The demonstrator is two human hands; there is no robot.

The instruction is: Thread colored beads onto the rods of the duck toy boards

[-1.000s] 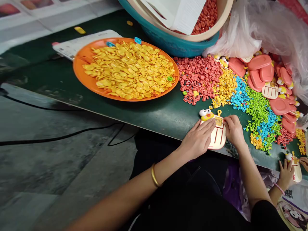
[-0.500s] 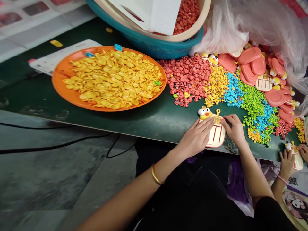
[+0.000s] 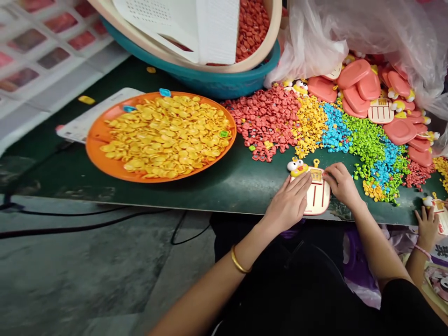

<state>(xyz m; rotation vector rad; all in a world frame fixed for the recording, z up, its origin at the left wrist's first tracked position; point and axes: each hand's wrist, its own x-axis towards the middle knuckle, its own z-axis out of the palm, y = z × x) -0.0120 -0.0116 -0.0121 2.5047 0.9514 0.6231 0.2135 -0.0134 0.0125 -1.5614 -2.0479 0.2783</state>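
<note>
A cream toy panel (image 3: 318, 198) with a yellow duck head (image 3: 297, 167) lies flat near the front edge of the dark green table (image 3: 224, 184). My left hand (image 3: 289, 201) presses on the panel's left side, fingers stretched over it. My right hand (image 3: 341, 184) touches its upper right corner, fingertips at a small yellow piece (image 3: 316, 174) set in the panel's top. Just beyond lie heaps of small red pieces (image 3: 268, 116), yellow pieces (image 3: 310, 123), blue pieces (image 3: 334, 128) and green pieces (image 3: 366, 142).
An orange tray (image 3: 101, 149) full of yellow discs sits at the left. A teal basin (image 3: 224, 79) holds a cream basin of red pieces. Pink toy shells (image 3: 357, 74) spill from a clear bag at the right. Another person's hand (image 3: 427, 224) holds a similar toy at the right edge.
The view has tilted and shifted, so everything sits lower and further left in the picture. Both hands stay on the panel; my right fingertips have crept closer to the yellow piece.
</note>
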